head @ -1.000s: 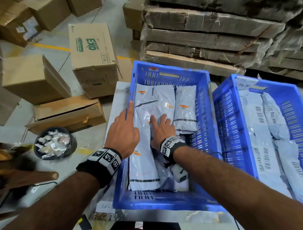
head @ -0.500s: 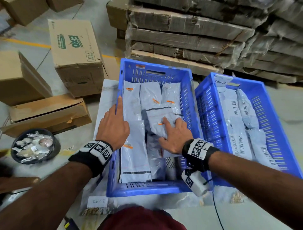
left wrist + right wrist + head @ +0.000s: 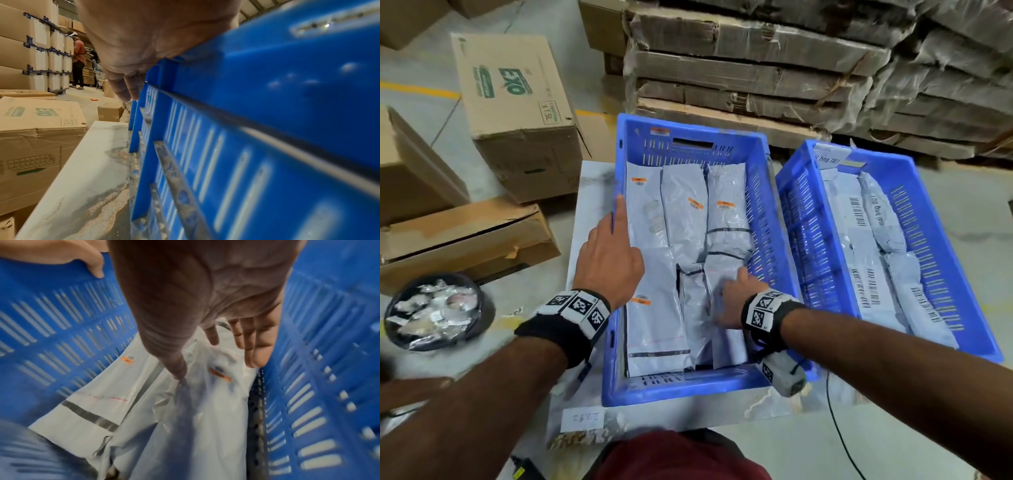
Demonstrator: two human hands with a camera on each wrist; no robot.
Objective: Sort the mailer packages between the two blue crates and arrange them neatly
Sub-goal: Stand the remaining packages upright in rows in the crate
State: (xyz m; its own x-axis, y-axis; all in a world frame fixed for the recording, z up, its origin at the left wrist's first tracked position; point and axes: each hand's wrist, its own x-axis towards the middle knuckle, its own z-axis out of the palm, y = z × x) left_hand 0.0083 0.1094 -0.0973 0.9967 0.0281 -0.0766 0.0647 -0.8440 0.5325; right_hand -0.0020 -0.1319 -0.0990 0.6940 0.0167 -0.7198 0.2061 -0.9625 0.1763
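Two blue crates stand side by side on a white table. The left crate [image 3: 688, 390] holds grey mailers with orange labels: three in a back row [image 3: 685, 212] and a long one at the front left [image 3: 654, 308]. My left hand [image 3: 616, 240] grips that crate's left rim, index finger straight along it, thumb [image 3: 94, 267] hooked inside, fingers [image 3: 127, 84] outside. My right hand [image 3: 736, 294] lies flat, fingers straight, on a mailer [image 3: 729, 346] by the crate's right wall; the same hand [image 3: 236, 345] and mailer [image 3: 205, 402] fill the right wrist view. The right crate [image 3: 928, 192] holds barcoded mailers [image 3: 859, 274].
Cardboard boxes [image 3: 517, 102] stand on the floor to the left, with a black bowl of foil scraps [image 3: 431, 311] near them. Wrapped flat cartons [image 3: 756, 68] are stacked behind the crates. A cable [image 3: 839, 428] hangs at the table's front right. A person [image 3: 78, 60] stands far off.
My right hand has slid from the middle of the left crate back to its near right side, bringing a mailer with it. My left hand has stayed on the rim.
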